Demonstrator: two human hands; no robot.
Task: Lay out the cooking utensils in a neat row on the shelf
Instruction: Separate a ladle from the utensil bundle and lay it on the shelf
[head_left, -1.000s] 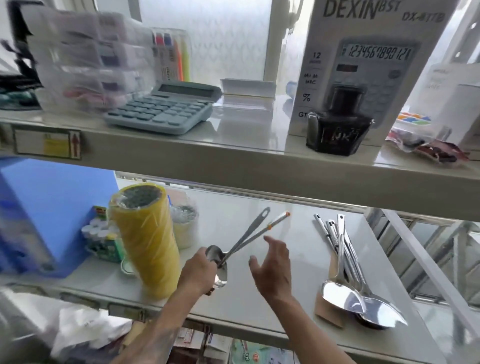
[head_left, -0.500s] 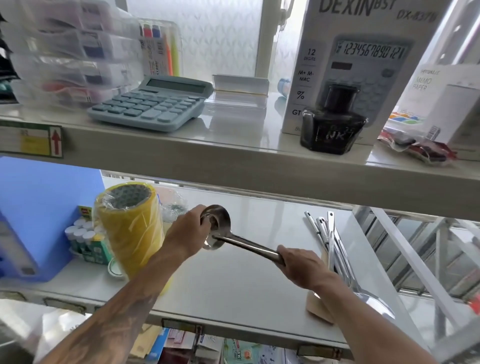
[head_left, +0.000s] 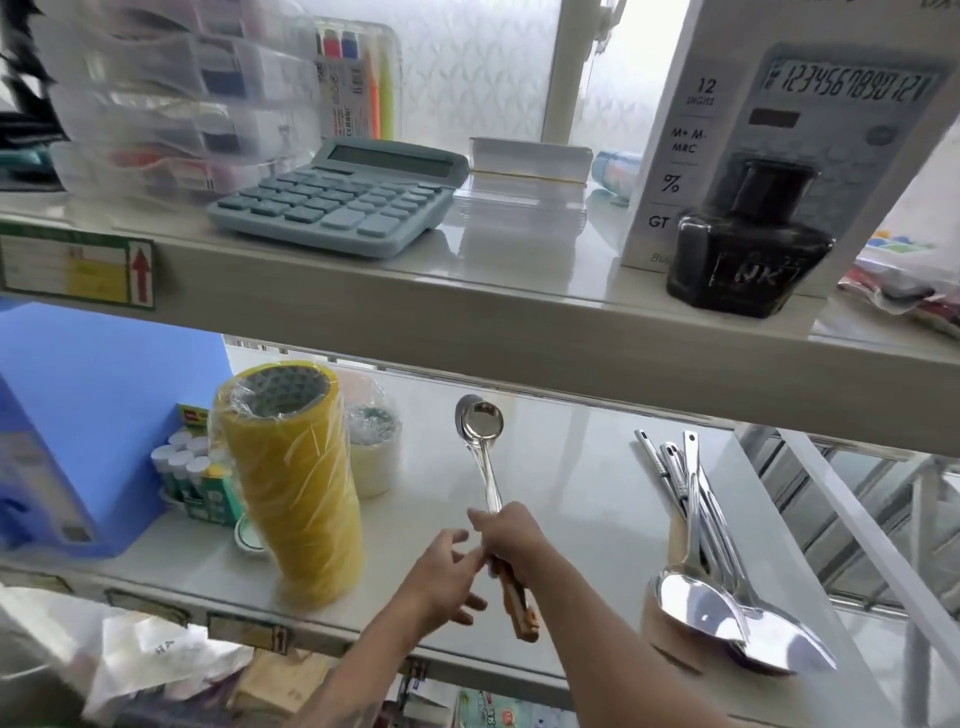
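Observation:
Two steel ladles (head_left: 480, 425) lie together on the white lower shelf (head_left: 576, 499), bowls toward the back and handles running to the front, with a brown tag at the handle end. My right hand (head_left: 514, 540) grips the handles near that end. My left hand (head_left: 441, 577) is just left of it, fingers apart and fingertips by the handles. To the right, a pile of several steel serving spoons (head_left: 727, 613) rests on a piece of cardboard, bowls at the shelf's front edge.
A tall stack of yellow tape rolls (head_left: 291, 483) stands left of the ladles, with a clear tape roll (head_left: 374, 447), glue sticks (head_left: 189, 467) and a blue box (head_left: 78, 415) beyond. The upper shelf holds a calculator (head_left: 337, 197) and an ink bottle (head_left: 748, 249).
My left hand let go of the ladle bowls and moved to the handle end. The right hand swung the ladles so the bowls point back and lowered them onto the shelf.

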